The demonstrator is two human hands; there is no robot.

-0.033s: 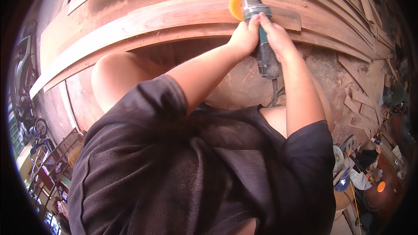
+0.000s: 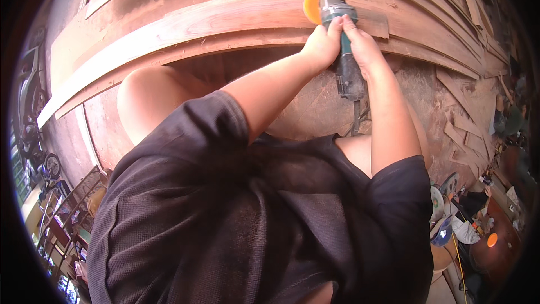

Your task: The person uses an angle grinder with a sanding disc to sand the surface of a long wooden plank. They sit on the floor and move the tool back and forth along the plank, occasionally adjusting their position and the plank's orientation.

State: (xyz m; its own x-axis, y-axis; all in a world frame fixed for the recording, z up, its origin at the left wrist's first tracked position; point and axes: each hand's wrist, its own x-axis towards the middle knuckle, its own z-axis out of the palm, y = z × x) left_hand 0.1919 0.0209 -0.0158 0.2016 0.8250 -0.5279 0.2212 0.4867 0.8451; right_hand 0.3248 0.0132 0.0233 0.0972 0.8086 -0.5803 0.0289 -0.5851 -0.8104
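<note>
Both of my hands grip an angle grinder (image 2: 347,47) with a green and black body and a grey metal head. My left hand (image 2: 322,48) wraps its left side, and my right hand (image 2: 363,48) holds its right side; the thumbs sit near each other at the top. A yellow-orange disc (image 2: 311,8) is fitted at the head, over a long wooden board (image 2: 225,18) with visible grain. Whether the disc touches the wood I cannot tell. The power cord (image 2: 356,117) trails from the grinder's rear toward my body.
Several more planks (image 2: 410,3) lie beyond and to the right. Thin wood offcuts (image 2: 464,141) are scattered on the floor at the right. A motorbike (image 2: 28,90) stands at the far left. Assorted tools and a blue-and-white round item (image 2: 442,232) lie at the lower right.
The grinder and both hands have shifted slightly to the right along the board. The planks have stayed in place.
</note>
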